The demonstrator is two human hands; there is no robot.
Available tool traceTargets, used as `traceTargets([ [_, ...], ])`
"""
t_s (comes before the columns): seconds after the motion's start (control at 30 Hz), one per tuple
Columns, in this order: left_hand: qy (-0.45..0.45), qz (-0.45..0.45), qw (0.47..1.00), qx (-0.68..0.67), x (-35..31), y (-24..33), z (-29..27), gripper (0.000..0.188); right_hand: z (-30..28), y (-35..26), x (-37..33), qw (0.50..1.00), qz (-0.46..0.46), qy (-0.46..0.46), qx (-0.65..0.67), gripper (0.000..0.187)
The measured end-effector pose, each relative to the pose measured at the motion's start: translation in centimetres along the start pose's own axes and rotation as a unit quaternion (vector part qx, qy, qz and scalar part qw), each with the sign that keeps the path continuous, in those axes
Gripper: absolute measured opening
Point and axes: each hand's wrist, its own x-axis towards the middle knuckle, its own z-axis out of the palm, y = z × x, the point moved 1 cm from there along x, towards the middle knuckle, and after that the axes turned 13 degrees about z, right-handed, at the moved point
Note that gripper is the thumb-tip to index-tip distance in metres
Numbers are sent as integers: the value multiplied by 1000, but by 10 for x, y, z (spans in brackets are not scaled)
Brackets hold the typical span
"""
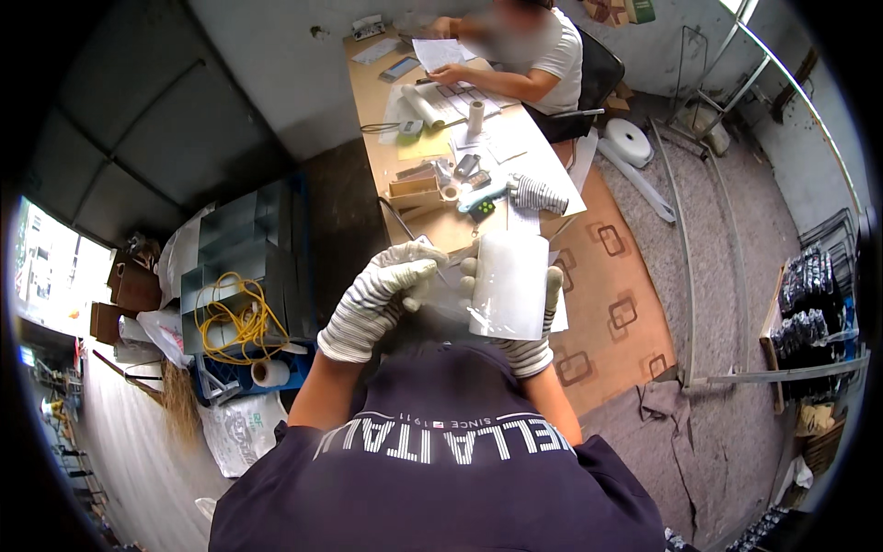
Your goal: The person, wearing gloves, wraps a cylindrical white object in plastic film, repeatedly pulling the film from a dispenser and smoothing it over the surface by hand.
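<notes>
My right hand point(531, 354), in a striped knit glove, grips a roll of translucent plastic film point(509, 287) from behind. The roll stands nearly upright in front of my chest, and fingers show on both its sides. To its left, my left hand point(372, 299) wears a matching glove, with its fingers closed. A thin dark rod point(395, 219) slants down toward that hand; whether the fingers hold it is unclear. Between the hands the view is hazy, perhaps from loose film. Beyond them, a striped glove point(538, 194) lies on the table's near right part.
On the wooden table point(377, 147) are papers, small boxes and a paper roll point(424, 106). At its far side a person point(543, 60) sits holding a sheet point(441, 53). Metal bins point(244, 239) with a yellow cord point(241, 322) stand left. A patterned mat point(621, 285) lies right.
</notes>
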Motion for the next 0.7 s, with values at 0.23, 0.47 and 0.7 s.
traceTargets([
  [0.23,65,56,996,-20,-3,-2,-4,14,8,5,1,998,1,49,-32,90],
  [0.47,72,72,994,-26,-6,-2,-10,16,15,9,4,997,-6,66,-48,90],
  [0.7,76,72,994,-22,-6,0,-12,16,13,8,6,995,-9,82,-52,90],
])
